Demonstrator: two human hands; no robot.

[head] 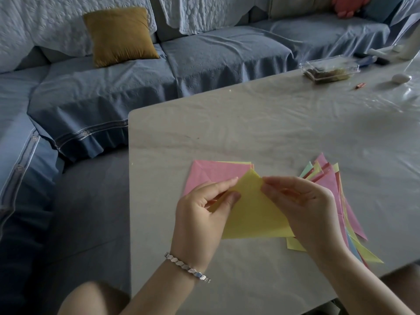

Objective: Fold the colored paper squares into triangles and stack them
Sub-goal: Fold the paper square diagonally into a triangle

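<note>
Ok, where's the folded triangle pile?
Head view: folded triangle pile lies on the table at right, partly under the right hand, beside the held yellow sheet.

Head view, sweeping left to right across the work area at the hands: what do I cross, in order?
In order: left hand → yellow sheet → right hand → pile of folded triangles.

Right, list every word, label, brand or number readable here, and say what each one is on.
No readable text anywhere.
The yellow paper sheet pinched by the left hand and right hand is blank; so are the pink paper square and the fanned pile of folded coloured paper triangles.
The clear plastic box on the far side shows no legible label, and the small dark items beyond it are too blurred to read.
</note>
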